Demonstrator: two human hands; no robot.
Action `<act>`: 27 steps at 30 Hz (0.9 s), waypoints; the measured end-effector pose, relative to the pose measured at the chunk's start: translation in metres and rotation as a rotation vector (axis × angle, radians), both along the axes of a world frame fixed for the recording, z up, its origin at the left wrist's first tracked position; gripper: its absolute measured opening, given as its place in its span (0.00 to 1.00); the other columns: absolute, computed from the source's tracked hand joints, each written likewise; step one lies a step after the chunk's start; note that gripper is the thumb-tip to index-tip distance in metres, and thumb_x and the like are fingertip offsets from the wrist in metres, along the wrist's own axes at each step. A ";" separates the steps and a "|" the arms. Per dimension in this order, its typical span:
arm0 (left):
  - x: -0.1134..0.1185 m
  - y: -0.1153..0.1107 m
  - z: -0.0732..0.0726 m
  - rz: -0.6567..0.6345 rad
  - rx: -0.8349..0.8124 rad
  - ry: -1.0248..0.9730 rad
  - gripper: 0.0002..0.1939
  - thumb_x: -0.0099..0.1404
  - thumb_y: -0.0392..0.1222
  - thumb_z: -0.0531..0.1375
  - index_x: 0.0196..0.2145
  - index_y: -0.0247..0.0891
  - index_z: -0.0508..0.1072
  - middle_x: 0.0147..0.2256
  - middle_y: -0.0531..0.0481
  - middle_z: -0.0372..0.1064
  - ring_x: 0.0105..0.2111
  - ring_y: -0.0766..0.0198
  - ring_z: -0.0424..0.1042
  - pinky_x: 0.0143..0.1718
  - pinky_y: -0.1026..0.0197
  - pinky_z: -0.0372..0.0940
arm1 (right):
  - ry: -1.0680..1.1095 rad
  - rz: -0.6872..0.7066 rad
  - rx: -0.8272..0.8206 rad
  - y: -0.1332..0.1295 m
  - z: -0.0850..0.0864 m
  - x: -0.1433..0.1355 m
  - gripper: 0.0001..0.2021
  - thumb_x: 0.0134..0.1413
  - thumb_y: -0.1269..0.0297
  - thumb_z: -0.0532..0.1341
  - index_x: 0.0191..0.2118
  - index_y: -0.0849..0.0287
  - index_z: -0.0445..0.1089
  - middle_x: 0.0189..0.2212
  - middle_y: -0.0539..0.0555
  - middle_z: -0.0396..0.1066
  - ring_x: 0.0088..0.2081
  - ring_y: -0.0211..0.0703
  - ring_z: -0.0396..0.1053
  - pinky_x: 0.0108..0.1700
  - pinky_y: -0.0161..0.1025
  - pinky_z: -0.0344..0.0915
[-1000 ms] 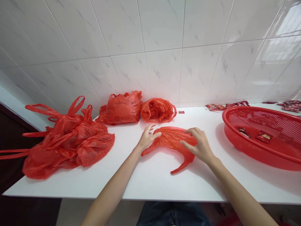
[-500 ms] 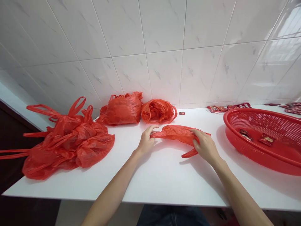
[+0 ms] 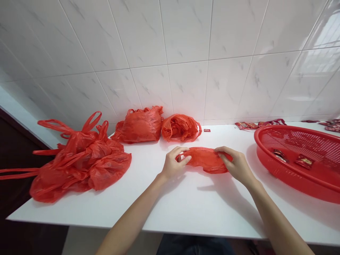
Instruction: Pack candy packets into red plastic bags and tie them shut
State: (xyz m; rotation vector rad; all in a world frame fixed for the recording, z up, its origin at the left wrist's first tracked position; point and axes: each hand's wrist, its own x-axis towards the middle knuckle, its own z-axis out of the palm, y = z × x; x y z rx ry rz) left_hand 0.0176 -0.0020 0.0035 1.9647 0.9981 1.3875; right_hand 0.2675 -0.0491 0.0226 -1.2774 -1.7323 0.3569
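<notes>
Your left hand (image 3: pixel 174 163) and right hand (image 3: pixel 237 165) pinch the red plastic bag (image 3: pixel 208 160) at opposite sides; spread evenly, thin plastic may tear.

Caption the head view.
Left hand and right hand hold a red bag over a white table near a red basket.

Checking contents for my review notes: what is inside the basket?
In the basket, at least two small packets show: a dark one and a red one. The near wall hides the strip of floor behind it; anything beneath the packets is covered too.
</notes>
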 end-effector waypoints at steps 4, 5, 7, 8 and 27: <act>-0.005 0.001 0.009 0.037 -0.176 -0.192 0.05 0.56 0.41 0.62 0.27 0.37 0.76 0.23 0.53 0.71 0.19 0.70 0.63 0.21 0.66 0.59 | -0.267 0.081 0.041 -0.002 0.006 0.007 0.21 0.48 0.80 0.47 0.33 0.54 0.75 0.50 0.56 0.76 0.46 0.49 0.74 0.46 0.47 0.69; -0.006 0.001 0.011 0.043 -0.225 -0.240 0.06 0.56 0.42 0.62 0.26 0.37 0.74 0.20 0.55 0.68 0.17 0.71 0.60 0.18 0.67 0.56 | -0.392 0.061 0.045 -0.001 0.008 0.007 0.22 0.46 0.83 0.48 0.32 0.54 0.76 0.53 0.56 0.74 0.49 0.51 0.73 0.51 0.50 0.67; -0.008 0.001 0.015 0.033 -0.302 -0.312 0.08 0.55 0.44 0.62 0.24 0.38 0.72 0.16 0.57 0.65 0.12 0.74 0.54 0.14 0.67 0.49 | -0.645 -0.044 0.003 0.001 0.010 0.004 0.23 0.46 0.85 0.49 0.35 0.56 0.77 0.57 0.60 0.71 0.54 0.56 0.70 0.58 0.58 0.60; -0.008 0.001 0.017 0.017 -0.331 -0.343 0.09 0.55 0.46 0.62 0.24 0.38 0.71 0.16 0.58 0.65 0.11 0.75 0.51 0.13 0.67 0.47 | -0.741 -0.120 -0.050 0.003 0.011 0.001 0.22 0.48 0.84 0.50 0.38 0.57 0.77 0.58 0.63 0.70 0.54 0.58 0.69 0.59 0.61 0.58; -0.011 -0.002 0.024 0.382 0.001 -0.425 0.15 0.56 0.46 0.64 0.40 0.40 0.71 0.41 0.47 0.73 0.43 0.59 0.73 0.47 0.57 0.69 | -0.748 -0.531 -0.419 0.009 0.038 -0.037 0.12 0.56 0.75 0.54 0.27 0.60 0.71 0.25 0.61 0.75 0.31 0.53 0.74 0.39 0.45 0.58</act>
